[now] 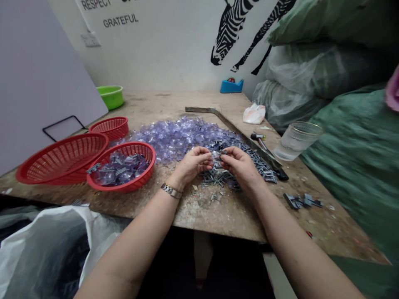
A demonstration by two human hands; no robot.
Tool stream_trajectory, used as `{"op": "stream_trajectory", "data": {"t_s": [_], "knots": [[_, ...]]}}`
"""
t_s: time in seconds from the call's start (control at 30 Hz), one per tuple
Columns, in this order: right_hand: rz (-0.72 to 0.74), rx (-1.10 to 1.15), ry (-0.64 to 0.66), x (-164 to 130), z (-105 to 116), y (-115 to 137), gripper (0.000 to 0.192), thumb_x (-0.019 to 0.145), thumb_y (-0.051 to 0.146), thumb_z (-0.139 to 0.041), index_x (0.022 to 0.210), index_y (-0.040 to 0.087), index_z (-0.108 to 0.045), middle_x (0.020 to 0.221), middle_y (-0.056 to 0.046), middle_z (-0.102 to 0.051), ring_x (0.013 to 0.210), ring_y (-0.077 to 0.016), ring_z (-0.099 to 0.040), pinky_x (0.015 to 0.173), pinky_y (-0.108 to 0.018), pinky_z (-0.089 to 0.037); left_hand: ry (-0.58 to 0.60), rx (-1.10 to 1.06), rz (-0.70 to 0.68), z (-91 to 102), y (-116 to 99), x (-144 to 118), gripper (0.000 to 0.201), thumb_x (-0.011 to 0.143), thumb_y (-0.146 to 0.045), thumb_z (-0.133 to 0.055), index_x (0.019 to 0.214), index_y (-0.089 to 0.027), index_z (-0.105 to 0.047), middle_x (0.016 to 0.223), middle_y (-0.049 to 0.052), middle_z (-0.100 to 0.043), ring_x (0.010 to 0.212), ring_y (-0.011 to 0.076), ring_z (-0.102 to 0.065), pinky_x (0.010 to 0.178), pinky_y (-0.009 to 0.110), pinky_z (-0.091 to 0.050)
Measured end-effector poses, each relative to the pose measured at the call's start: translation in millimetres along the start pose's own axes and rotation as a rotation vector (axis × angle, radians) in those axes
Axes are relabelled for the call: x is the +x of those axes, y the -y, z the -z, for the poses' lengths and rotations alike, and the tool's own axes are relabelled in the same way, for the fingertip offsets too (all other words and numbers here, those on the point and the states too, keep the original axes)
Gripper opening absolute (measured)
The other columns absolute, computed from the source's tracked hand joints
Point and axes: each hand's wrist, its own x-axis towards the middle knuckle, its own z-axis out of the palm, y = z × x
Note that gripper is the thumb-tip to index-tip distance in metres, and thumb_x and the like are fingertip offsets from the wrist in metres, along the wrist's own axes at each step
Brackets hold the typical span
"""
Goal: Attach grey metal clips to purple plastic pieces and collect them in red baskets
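Over the worn wooden desk [218, 216], the left hand [191, 164] and right hand [240, 166] pinch one small clear-purple plastic piece [215, 155] together above the grey metal clips [218, 176], apparently mid-assembly; fitting a clip calls for fine alignment.

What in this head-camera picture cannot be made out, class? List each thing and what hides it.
- Piece between left hand and right hand: covered by fingers.
- Wall lettering: cut by the top edge.
- Green sacks: blurred.
- Basket contents: too small to tell.
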Motion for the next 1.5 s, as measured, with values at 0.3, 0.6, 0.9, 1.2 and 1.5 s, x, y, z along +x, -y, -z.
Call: {"op": "stream_trajectory", "data": {"t_s": [0.3, 0.6, 0.9, 1.2, 1.5], "knots": [[0.001, -0.021, 0.005, 1, 2, -1, 0.033, 0.057, 0.038, -0.073, 0.079, 0.023, -0.053, 0.065, 0.006, -0.055, 0.057, -0.0113, -0.054, 0.056, -0.026, -0.045, 0.064, 0.003, 0.115, -2.3, -2, -2, 0.02, 0.079, -0.024, -0.07, 0.08, -0.013, -0.053, 0.065, -0.002, -0.06, 0.051, 0.0065, -0.06, 0.048, 0.016, -0.048], [0.004, -0.005, -0.054, 3, 4, -1, 0.036, 0.055, 0.039, -0.075, 0.077, 0.023, -0.052, 0.065, 0.005, -0.058, 0.059, -0.0123, -0.058, 0.059, -0.027, -0.049, -0.013, -0.022, 0.069, -7.1, -4, -4, 0.011, 0.082, -0.014, -0.063, 0.077, -0.013, -0.053, 0.064, -0.003, -0.057, 0.053, 0.0057, -0.061, 0.054, 0.017, -0.05], [0.076, -0.088, -0.072, 5, 4, -5, 0.031, 0.059, 0.038, -0.075, 0.072, 0.022, -0.052, 0.061, 0.005, -0.057, 0.055, -0.0124, -0.058, 0.058, -0.028, -0.05, -0.065, -0.018, 0.034, -7.6, -5, -4, 0.01, 0.083, -0.012, -0.059, 0.076, -0.013, -0.051, 0.065, -0.001, -0.059, 0.057, 0.0078, -0.063, 0.057, 0.019, -0.052], [0.195, -0.144, -0.054, 5, 2, -8, 0.027, 0.061, 0.037, -0.074, 0.071, 0.022, -0.053, 0.057, 0.006, -0.056, 0.054, -0.0115, -0.055, 0.055, -0.026, -0.048, -0.05, 0.044, 0.007, -10.1, -5, -7, 0.01, 0.082, -0.011, -0.06, 0.076, -0.012, -0.052, 0.069, 0.0, -0.061, 0.058, 0.0091, -0.065, 0.06, 0.021, -0.054], [0.262, -0.189, -0.03, 5, 3, -13, 0.028, 0.066, 0.031, -0.069, 0.09, 0.021, -0.06, 0.06, 0.006, -0.056, 0.058, -0.0126, -0.055, 0.059, -0.028, -0.047, -0.045, 0.087, -0.014, -11.4, -5, -8, 0.014, 0.081, -0.013, -0.063, 0.074, -0.013, -0.05, 0.063, -0.004, -0.054, 0.057, 0.0076, -0.063, 0.061, 0.02, -0.053]]}}
